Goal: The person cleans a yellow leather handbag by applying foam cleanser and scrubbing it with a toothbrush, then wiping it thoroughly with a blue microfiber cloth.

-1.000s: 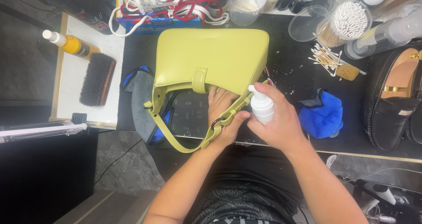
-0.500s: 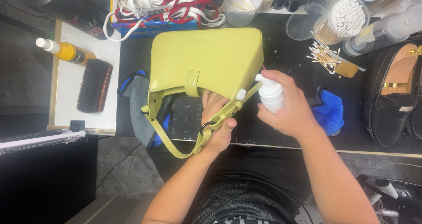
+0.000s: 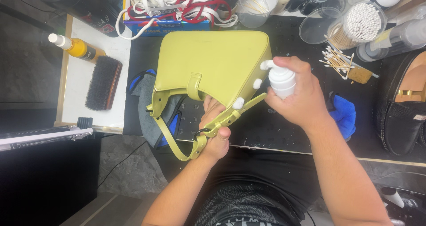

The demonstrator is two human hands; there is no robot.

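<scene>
The right hand (image 3: 296, 97) is wrapping closed around a small white pump bottle (image 3: 281, 80), its nozzle pointing at the right edge of a lime-green handbag (image 3: 213, 64), while the left hand (image 3: 216, 127) is gripping the bag from below, fingers curled up under its lower edge and through the green strap (image 3: 191, 139) with its dark ring. The bag is lying tilted on the black work mat (image 3: 284, 128), just in front of the person, partly over a grey and blue cloth (image 3: 153, 106). Three white blobs of foam (image 3: 238, 102) are sitting along the bag's right slanting edge, so the step in hand looks like dispensing cleaner onto the leather. The next move, as a judgement, is calling for something to spread that foam before it runs: the dark bristle brush (image 3: 103, 83) is lying well apart on the white board to the left beside an orange bottle (image 3: 76, 47), and a blue cloth (image 3: 344, 117) is lying just right of the right wrist. Farther out, a tub of cotton swabs (image 3: 361, 24) and loose swabs (image 3: 335, 59) are resting at the upper right, a black loafer (image 3: 406, 106) at the right edge, and a tangle of white and red laces (image 3: 173, 1) behind the bag.
</scene>
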